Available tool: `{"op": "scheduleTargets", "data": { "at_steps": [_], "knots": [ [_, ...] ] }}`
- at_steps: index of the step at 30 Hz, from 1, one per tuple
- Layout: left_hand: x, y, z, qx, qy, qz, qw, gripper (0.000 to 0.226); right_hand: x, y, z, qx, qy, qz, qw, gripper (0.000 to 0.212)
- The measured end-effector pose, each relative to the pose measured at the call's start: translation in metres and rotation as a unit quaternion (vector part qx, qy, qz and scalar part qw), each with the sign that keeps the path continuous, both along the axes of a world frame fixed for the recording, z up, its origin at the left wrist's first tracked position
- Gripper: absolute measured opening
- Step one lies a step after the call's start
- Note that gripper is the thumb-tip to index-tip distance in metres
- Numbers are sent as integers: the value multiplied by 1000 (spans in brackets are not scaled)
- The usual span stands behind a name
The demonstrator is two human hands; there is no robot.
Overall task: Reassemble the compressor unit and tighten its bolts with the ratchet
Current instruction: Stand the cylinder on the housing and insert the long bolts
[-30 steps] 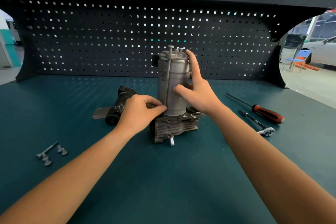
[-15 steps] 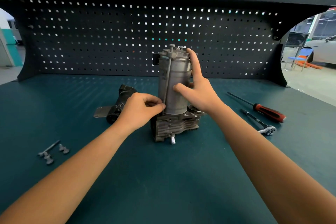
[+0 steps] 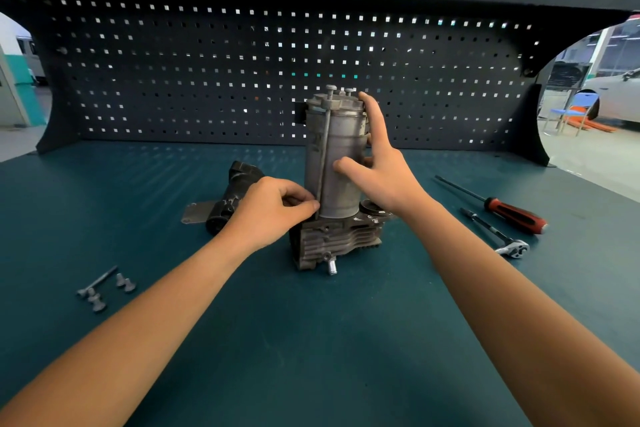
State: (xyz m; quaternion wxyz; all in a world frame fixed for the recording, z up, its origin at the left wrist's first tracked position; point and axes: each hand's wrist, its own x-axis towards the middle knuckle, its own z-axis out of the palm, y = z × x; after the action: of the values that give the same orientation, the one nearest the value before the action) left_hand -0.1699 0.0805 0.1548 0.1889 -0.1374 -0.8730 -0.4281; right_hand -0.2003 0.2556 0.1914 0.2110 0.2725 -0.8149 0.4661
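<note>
We have the compressor unit [image 3: 332, 184] standing upright in the middle of the tabletop [image 3: 311, 340], its grey canister seated on a finned base [image 3: 337, 243]. A long bolt [image 3: 323, 156] runs down the canister's front from the top cap. Our left hand [image 3: 273, 215] pinches the bolt's lower end, where the canister meets the base. Our right hand [image 3: 377, 177] holds the canister, thumb on its front and forefinger stretched up its right side to the cap. A black motor housing [image 3: 232, 194] lies just left of the base. Toward the right edge lie the ratchet [image 3: 498, 236] and a red-handled screwdriver [image 3: 495, 203], side by side. Loose bolts [image 3: 104, 288] sit near the left edge.
</note>
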Motion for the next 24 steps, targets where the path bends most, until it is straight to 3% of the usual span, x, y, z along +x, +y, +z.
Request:
{"op": "scheduleTargets", "data": {
  "at_steps": [3,8,12,14,19,24],
  "knots": [
    [-4,-4,6,-5,9,-7,1000,14,-1,2,1,0,2,3,1000,81],
    [-19,-2,40,165,161,25,973,29,2,-1,2,16,9,-9,1000,86],
    [-35,10,76,93,212,-36,972,36,0,0,0,8,7,-5,1000,90],
    [-41,15,76,63,192,-66,977,34,-2,2,0,11,3,-3,1000,95],
    [-46,17,57,123,174,-74,974,32,-2,1,-1,1,-9,-5,1000,99],
    [-45,13,59,97,180,-75,976,35,-5,3,-1,-19,-12,13,1000,87]
  ]
}}
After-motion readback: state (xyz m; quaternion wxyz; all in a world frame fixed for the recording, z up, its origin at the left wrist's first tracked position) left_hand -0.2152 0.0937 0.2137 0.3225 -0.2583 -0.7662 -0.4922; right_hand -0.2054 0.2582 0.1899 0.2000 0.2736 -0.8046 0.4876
